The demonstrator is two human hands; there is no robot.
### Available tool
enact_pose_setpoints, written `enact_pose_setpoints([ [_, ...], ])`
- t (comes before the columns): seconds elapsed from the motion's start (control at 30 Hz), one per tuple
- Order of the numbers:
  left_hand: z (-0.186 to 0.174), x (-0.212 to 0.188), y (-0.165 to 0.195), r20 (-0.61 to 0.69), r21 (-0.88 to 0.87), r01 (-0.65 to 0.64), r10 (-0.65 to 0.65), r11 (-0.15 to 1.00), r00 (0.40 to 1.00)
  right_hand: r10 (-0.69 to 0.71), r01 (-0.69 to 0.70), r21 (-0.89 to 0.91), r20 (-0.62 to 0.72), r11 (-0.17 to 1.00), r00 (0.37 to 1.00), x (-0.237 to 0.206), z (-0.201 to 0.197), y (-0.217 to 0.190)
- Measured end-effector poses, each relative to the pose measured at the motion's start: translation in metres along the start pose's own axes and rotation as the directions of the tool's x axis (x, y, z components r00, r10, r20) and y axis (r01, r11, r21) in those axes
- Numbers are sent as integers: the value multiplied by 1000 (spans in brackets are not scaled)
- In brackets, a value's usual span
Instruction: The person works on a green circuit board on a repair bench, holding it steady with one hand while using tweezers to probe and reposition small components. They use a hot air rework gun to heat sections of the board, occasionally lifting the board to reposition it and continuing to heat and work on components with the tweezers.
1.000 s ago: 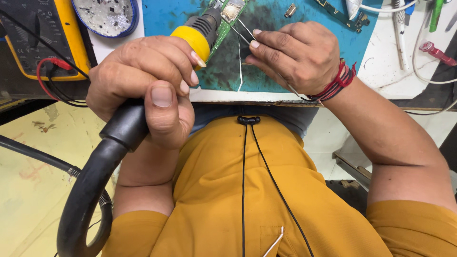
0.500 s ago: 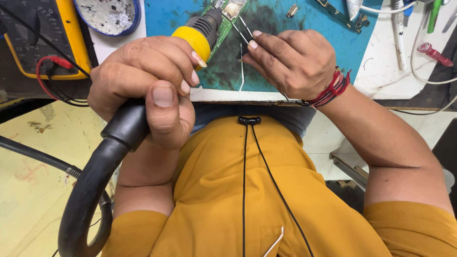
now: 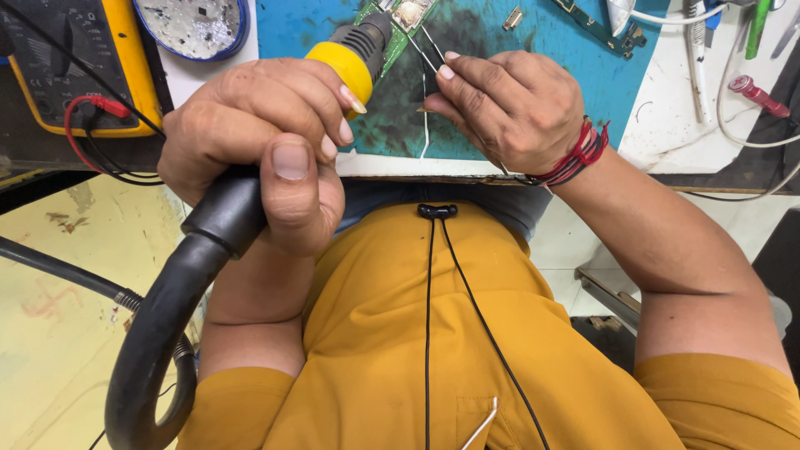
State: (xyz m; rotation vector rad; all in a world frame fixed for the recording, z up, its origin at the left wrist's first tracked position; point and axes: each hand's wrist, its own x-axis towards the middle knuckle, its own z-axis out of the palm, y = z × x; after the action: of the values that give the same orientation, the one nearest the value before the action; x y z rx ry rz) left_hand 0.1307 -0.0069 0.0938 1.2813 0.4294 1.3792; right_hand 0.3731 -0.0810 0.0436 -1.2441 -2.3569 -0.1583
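My left hand (image 3: 258, 142) is wrapped around a black hot-air tool with a yellow collar (image 3: 342, 62). Its thick black hose (image 3: 158, 333) loops down at the left, and its nozzle points at a green circuit board (image 3: 400, 21) on a blue work mat (image 3: 500, 33). My right hand (image 3: 508, 104), with red thread around the wrist, pinches thin metal tweezers (image 3: 429, 50). Their tips reach toward the board beside the nozzle. A thin white wire (image 3: 425, 125) lies on the mat between my hands.
A yellow multimeter (image 3: 75, 58) with red and black leads sits at the top left, next to a round blue-rimmed tin (image 3: 192, 25). Small tools, cables and a red probe (image 3: 754, 93) lie on the white surface to the right. A black earphone cord hangs over my yellow shirt.
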Motion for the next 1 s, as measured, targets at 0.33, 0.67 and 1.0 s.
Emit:
enact_pose_setpoints([
  [0.33,1,1,-3,-3,-31,2,-2,1000,1000,18,-18,22,2,1000,1000,-1,1,0],
  [0.67,1,5,-10,-9,-57,-22,21,998,1000,36,-37,35,4,999,999,0,1,-1],
  [1.0,2,8,-14,-11,-70,-53,52,996,999,50,-50,40,-3,998,999,0,2,-2],
])
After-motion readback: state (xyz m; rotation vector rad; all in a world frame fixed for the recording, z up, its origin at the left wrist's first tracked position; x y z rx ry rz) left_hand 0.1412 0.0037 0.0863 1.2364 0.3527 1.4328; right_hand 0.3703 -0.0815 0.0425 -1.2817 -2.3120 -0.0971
